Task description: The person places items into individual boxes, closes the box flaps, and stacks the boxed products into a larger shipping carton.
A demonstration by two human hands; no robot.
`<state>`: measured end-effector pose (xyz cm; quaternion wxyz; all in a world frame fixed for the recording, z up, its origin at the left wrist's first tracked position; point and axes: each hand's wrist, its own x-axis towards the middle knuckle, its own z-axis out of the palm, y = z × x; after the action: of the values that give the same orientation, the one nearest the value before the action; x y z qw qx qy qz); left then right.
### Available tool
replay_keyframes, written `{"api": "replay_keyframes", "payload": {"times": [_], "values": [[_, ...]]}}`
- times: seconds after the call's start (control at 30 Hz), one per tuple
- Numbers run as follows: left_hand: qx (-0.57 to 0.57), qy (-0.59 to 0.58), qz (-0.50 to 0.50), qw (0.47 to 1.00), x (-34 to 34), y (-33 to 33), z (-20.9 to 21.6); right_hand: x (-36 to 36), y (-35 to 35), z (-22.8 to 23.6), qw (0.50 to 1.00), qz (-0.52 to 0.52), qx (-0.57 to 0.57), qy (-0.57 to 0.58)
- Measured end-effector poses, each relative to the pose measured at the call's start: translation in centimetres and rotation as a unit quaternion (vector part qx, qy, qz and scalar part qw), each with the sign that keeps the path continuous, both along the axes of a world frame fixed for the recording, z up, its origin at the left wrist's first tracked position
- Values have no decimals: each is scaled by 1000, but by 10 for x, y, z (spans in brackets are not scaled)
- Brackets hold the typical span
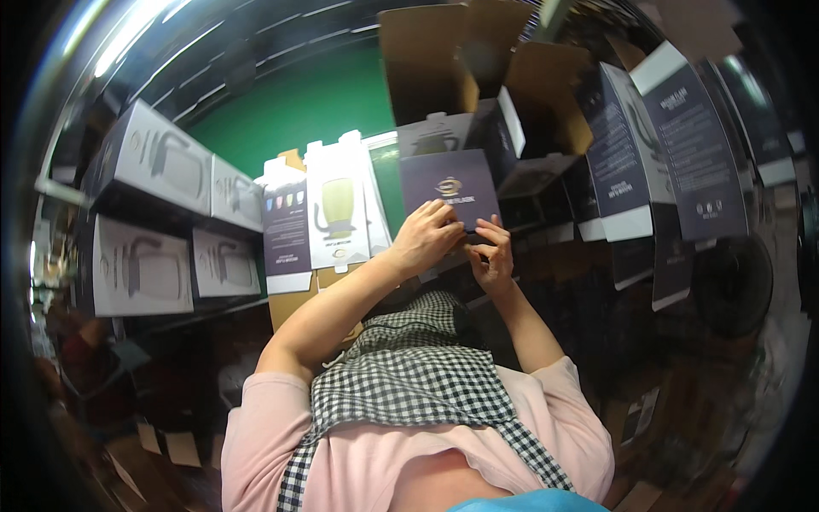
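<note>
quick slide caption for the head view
Both hands, left hand and right hand, grip the lower edge of a dark printed box, with flat cartons stacked behind.

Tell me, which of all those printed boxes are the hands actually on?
The dark purple box at centre, under both the left hand and right hand; the grey boxes sit untouched on shelves.

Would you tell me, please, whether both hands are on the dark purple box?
Yes, the left hand and the right hand both rest on the lower edge of the dark purple box.
</note>
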<state>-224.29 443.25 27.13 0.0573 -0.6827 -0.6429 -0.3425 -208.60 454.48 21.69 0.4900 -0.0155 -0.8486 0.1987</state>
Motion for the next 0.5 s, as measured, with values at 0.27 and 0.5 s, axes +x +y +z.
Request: {"api": "replay_keyframes", "payload": {"times": [0.27, 0.5], "values": [[29, -22, 316, 948, -26, 17, 12, -2, -15, 30, 985, -96, 69, -124], [-96, -510, 200, 831, -50, 16, -16, 2, -7, 34, 991, -42, 83, -92]]}}
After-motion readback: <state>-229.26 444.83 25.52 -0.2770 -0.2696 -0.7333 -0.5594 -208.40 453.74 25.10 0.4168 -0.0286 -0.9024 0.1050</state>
